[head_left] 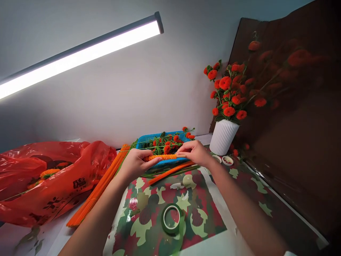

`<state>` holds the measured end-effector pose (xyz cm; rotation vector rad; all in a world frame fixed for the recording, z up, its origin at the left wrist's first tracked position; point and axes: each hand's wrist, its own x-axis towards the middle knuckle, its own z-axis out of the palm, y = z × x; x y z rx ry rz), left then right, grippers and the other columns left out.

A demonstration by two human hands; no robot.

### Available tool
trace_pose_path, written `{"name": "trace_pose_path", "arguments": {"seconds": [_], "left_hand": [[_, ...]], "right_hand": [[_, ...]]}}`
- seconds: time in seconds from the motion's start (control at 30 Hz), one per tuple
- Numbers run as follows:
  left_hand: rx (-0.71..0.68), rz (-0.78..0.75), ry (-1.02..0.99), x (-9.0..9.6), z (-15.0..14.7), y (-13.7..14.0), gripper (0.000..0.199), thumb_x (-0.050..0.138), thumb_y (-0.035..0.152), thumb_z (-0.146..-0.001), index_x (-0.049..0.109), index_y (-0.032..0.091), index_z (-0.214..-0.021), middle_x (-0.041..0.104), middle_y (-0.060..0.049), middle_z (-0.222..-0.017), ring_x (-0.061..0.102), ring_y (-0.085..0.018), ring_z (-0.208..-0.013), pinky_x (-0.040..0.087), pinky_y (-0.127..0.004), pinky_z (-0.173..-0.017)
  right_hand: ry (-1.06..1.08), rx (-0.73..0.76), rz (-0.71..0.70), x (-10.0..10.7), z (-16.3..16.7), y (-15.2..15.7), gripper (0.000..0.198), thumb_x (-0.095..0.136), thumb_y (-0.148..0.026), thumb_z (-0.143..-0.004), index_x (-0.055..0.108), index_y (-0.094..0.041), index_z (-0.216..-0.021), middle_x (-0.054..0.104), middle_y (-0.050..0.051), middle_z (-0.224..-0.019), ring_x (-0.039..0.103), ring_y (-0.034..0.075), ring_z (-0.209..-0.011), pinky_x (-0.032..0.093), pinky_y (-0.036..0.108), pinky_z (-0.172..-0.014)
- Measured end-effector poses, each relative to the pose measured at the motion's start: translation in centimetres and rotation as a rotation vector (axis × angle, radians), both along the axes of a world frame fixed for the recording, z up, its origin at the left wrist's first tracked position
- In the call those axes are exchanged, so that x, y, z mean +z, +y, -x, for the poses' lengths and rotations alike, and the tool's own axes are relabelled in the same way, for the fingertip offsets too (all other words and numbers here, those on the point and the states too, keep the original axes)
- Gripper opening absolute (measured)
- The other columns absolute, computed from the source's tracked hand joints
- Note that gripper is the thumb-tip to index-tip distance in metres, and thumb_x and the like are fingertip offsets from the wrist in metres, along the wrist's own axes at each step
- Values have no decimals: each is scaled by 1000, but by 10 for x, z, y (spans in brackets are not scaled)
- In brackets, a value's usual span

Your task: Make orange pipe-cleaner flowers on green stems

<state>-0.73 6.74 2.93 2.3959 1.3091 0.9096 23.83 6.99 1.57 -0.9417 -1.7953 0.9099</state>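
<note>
An orange fuzzy pipe cleaner [166, 156] is wound in tight coils around a thin rod, held level above the table. My left hand [135, 163] is closed on its left end, thumb along the front. At the other end, the fingers of my right hand [196, 153] pinch the coil's edge and a pale tip of the rod. Just below lie loose orange pipe cleaners [170, 173] and green stems. Behind my hands stands a blue basket [141, 140] with small orange-red pipe-cleaner flowers [167, 148]. A roll of green tape [172, 219] lies nearer to me, its loose end trailing forward.
Left of my forearm lies a long bundle of orange pipe cleaners [99, 190], beside a red plastic bag [87, 163]. A white ribbed vase [224, 138] of flowers stands at right before a dark glossy panel [301, 135]. Small white rings [227, 161] sit near it. A patterned sheet [151, 227] covers the table.
</note>
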Motion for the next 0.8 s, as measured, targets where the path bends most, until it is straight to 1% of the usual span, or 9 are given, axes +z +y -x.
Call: {"name": "trace_pose_path", "arguments": {"seconds": [0.13,0.27,0.37,0.43,0.57,0.63,0.67,0.73,0.8], "left_hand": [[16,-64,140,3,-1,-2,47,55,49,-78,30,20,-50,22,6,-47,20,-10,-48,16,-25,-47],[184,-119,166,1,-8,-5,51,55,54,-78,27,21,-51,23,6,-45,21,-11,-46,16,-26,-47],[270,-97,89,-3,-15,-9,53,54,58,-78,28,21,-50,26,6,-44,23,-11,-46,17,-25,-46],[291,-72,-4,-4,-18,-10,53,54,58,-79,30,20,-50,26,6,-45,23,-11,-46,18,-25,-46],[316,-41,-252,-6,-20,-9,51,57,55,-78,35,19,-48,25,6,-48,24,-10,-49,21,-24,-47],[314,-4,-346,-5,-19,-7,50,59,53,-77,37,19,-48,27,6,-49,25,-9,-49,23,-23,-48],[306,23,-381,-5,-18,-6,50,59,53,-76,37,19,-48,27,6,-49,25,-9,-49,22,-23,-47],[273,84,-432,-5,-17,-5,50,59,53,-76,35,19,-48,26,6,-49,24,-9,-48,21,-23,-46],[215,125,-448,-4,-15,-3,50,59,53,-76,35,20,-48,25,6,-49,22,-8,-47,20,-23,-45]], "right_hand": [[-130,-48,-41,0,2,-3,8,71,-23,-74,76,-18,-71,72,3,-71,62,15,-65,44,24,-58],[-300,-311,-223,3,10,-9,8,70,-18,-78,75,-20,-72,70,0,-70,60,13,-63,40,23,-57],[-337,-507,-412,3,19,-14,12,68,-18,-81,74,-19,-71,66,0,-63,56,12,-58,37,23,-55],[-316,-585,-535,1,25,-17,13,65,-18,-83,74,-18,-73,65,1,-63,55,12,-57,37,24,-55],[-184,-606,-656,-5,38,-23,18,58,-20,-88,75,-16,-83,66,4,-66,57,13,-59,41,24,-57],[-63,-555,-634,-6,42,-25,18,58,-22,-88,75,-16,-86,65,4,-65,56,13,-59,42,25,-57],[14,-515,-586,-6,42,-26,18,58,-23,-87,75,-16,-86,64,4,-65,55,13,-59,42,25,-57],[155,-367,-393,-5,39,-23,19,59,-27,-86,74,-16,-86,64,3,-67,55,13,-60,43,25,-56],[207,-155,-149,-4,31,-17,23,59,-35,-84,73,-17,-84,65,3,-70,56,14,-64,44,24,-56]]}}
